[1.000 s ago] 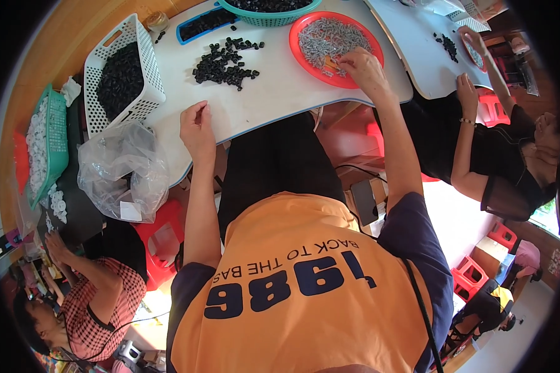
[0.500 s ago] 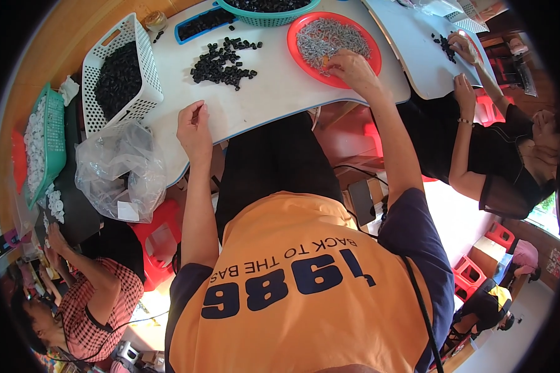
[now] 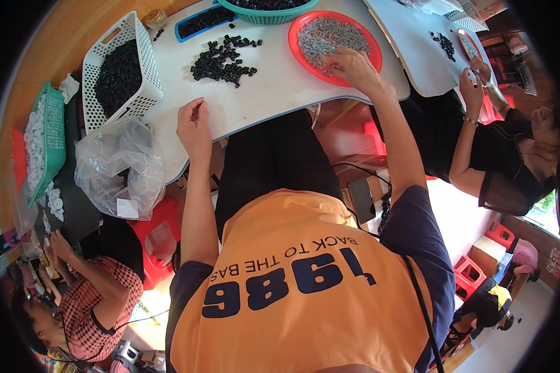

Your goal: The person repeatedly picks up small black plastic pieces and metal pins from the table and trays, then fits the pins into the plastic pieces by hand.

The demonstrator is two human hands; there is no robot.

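Observation:
My left hand (image 3: 194, 129) is closed at the table's near edge, thumb and fingers pressed together. A dark spot shows between the fingers, too small to name. My right hand (image 3: 354, 69) reaches over the rim of a round red tray (image 3: 297, 55), fingertips pinched together at the heap of small silvery metal pieces (image 3: 330, 34), which look like screws. What those fingertips hold is hidden. A loose pile of small black plastic parts (image 3: 221, 62) lies on the white table, beyond my left hand and left of the tray.
A white perforated basket (image 3: 150, 87) of black parts stands at left, beside a clear plastic bag (image 3: 121, 168). A blue tray (image 3: 182, 31) and a green basket (image 3: 274, 17) are at the back. Co-workers sit on both sides; the right one's hand (image 3: 471, 93) is near another table.
My left hand has risen slightly and my right hand has barely shifted at the metal pieces. The right co-worker's hands have moved back from the black parts, uncovering a small tray.

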